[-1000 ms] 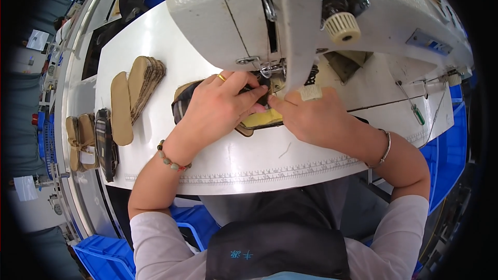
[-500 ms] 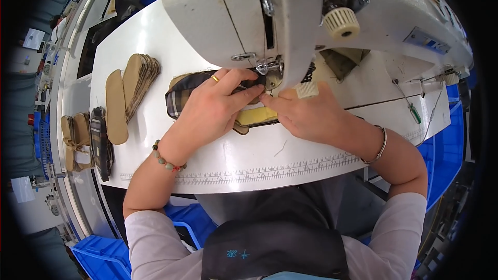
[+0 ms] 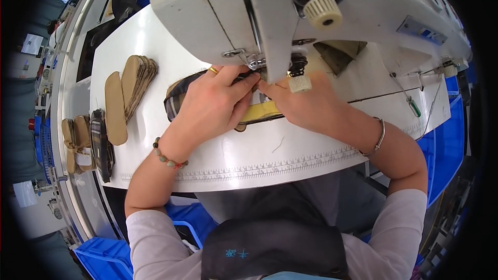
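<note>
Bright surface [image 3: 233, 153] before you
You get glare left of the sewing machine [image 3: 280, 21], shade beneath, bent, black-rimmed edges far around it.

The head view looks from the left of two fisheye cameras worn on the head. It faces down, over the black cloth apron [image 3: 275, 246] and across the smooth white table [image 3: 228, 153] from left edge to right front corner, with the bare left hand [image 3: 210, 98], bare right hand [image 3: 306, 101] and bulky white sewing machine [image 3: 189, 18] at near range.
</note>
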A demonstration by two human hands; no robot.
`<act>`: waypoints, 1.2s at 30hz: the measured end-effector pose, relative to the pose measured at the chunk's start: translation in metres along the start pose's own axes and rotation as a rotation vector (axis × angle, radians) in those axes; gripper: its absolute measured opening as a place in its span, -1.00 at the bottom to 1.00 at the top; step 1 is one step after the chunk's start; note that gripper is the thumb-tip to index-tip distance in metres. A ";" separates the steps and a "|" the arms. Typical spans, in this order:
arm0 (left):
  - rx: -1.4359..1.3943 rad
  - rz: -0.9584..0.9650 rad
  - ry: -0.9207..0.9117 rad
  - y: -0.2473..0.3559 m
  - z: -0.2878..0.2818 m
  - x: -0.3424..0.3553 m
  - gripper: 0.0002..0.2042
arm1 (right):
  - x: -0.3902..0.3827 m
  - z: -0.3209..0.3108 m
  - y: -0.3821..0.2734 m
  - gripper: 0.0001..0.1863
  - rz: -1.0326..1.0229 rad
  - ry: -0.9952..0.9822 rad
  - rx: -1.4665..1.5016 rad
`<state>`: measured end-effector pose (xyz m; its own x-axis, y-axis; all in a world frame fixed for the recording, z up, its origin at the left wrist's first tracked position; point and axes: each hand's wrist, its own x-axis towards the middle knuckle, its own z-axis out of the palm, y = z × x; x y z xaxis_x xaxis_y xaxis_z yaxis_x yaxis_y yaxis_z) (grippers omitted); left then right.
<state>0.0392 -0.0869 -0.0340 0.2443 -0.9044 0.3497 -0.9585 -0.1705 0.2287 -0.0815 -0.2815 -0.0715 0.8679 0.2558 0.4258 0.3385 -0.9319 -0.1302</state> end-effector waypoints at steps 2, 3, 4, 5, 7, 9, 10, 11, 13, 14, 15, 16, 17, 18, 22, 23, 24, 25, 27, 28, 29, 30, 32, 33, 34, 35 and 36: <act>0.009 -0.020 -0.010 0.004 0.001 0.002 -0.71 | -0.001 0.005 0.004 -0.86 -0.010 -0.001 -0.046; 0.019 -0.043 -0.018 0.005 0.001 0.002 -0.72 | -0.001 0.007 0.006 -0.87 0.000 -0.009 -0.052; 0.016 -0.040 -0.020 0.004 0.002 0.003 -0.72 | -0.002 0.008 0.007 -0.87 0.010 -0.018 -0.057; 0.021 -0.045 -0.019 0.004 0.001 0.003 -0.72 | -0.001 0.008 0.007 -0.87 0.008 -0.016 -0.055; 0.030 -0.053 -0.019 0.003 -0.001 0.001 -0.72 | -0.001 0.006 0.005 -0.84 -0.012 -0.004 -0.070; -0.022 -0.075 -0.020 0.001 -0.001 0.000 -0.72 | -0.002 0.002 0.002 -0.81 -0.015 -0.010 -0.049; -0.023 -0.074 -0.019 0.001 -0.001 -0.001 -0.72 | -0.002 -0.001 0.000 -0.78 -0.020 -0.015 -0.027; 0.000 -0.095 -0.017 0.001 0.000 -0.002 -0.73 | -0.001 -0.002 -0.001 -0.78 -0.019 -0.017 -0.026; 0.021 -0.116 -0.015 0.001 0.002 -0.003 -0.73 | 0.000 -0.006 -0.002 -0.73 -0.001 -0.093 -0.027; 0.017 -0.120 -0.005 0.001 0.002 -0.003 -0.72 | 0.001 -0.007 -0.003 -0.73 -0.002 -0.093 -0.026; 0.013 -0.123 0.006 0.001 0.002 -0.003 -0.72 | 0.002 -0.007 -0.003 -0.73 0.004 -0.071 -0.006; 0.014 -0.124 0.006 0.001 0.004 -0.003 -0.72 | 0.002 -0.007 -0.003 -0.73 0.010 -0.049 0.013; -0.028 -0.127 0.026 0.000 0.006 -0.003 -0.74 | 0.002 -0.005 -0.003 -0.73 0.008 -0.049 0.014; -0.070 -0.130 0.046 -0.001 0.008 -0.004 -0.76 | 0.000 0.000 -0.003 -0.73 -0.003 -0.024 -0.004; -0.037 -0.175 0.042 0.000 0.014 -0.007 -0.72 | 0.002 -0.001 -0.004 -0.77 0.000 -0.042 -0.018; -0.024 -0.168 0.038 0.001 0.012 -0.006 -0.73 | 0.002 -0.001 -0.003 -0.77 -0.001 -0.045 -0.019; -0.010 -0.161 0.035 0.003 0.011 -0.005 -0.74 | 0.001 0.000 -0.003 -0.79 -0.008 -0.040 -0.020; -0.012 -0.163 0.036 0.004 0.009 -0.003 -0.74 | 0.001 0.000 -0.002 -0.80 -0.015 -0.034 -0.022; 0.005 -0.148 0.023 0.007 0.005 -0.002 -0.75 | 0.002 -0.006 -0.005 -0.81 0.000 -0.052 -0.022; 0.006 -0.151 0.022 0.008 0.005 -0.001 -0.75 | 0.002 -0.008 -0.005 -0.82 0.019 -0.068 -0.024; 0.025 -0.146 0.020 0.009 0.005 -0.001 -0.75 | 0.002 -0.007 -0.005 -0.82 0.019 -0.068 -0.021; 0.044 -0.140 0.017 0.011 0.005 0.000 -0.75 | 0.002 -0.006 -0.004 -0.83 0.019 -0.052 -0.001; 0.031 -0.154 0.014 0.015 0.003 0.002 -0.75 | 0.002 -0.005 -0.003 -0.83 0.017 -0.036 0.017; 0.019 -0.166 0.014 0.016 0.002 0.002 -0.75 | 0.002 -0.004 -0.003 -0.83 0.010 -0.046 -0.002; 0.021 -0.168 0.016 0.017 0.001 0.001 -0.75 | 0.002 -0.004 -0.003 -0.83 0.002 -0.057 -0.020; 0.030 -0.167 0.015 0.017 0.002 0.001 -0.74 | 0.002 -0.004 -0.002 -0.83 0.000 -0.058 -0.019; 0.039 -0.167 0.015 0.017 0.003 0.002 -0.74 | 0.003 -0.004 -0.002 -0.84 0.009 -0.033 -0.009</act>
<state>0.0229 -0.0925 -0.0320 0.4028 -0.8563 0.3234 -0.9092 -0.3335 0.2494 -0.0814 -0.2799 -0.0666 0.8825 0.2558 0.3946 0.3277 -0.9364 -0.1258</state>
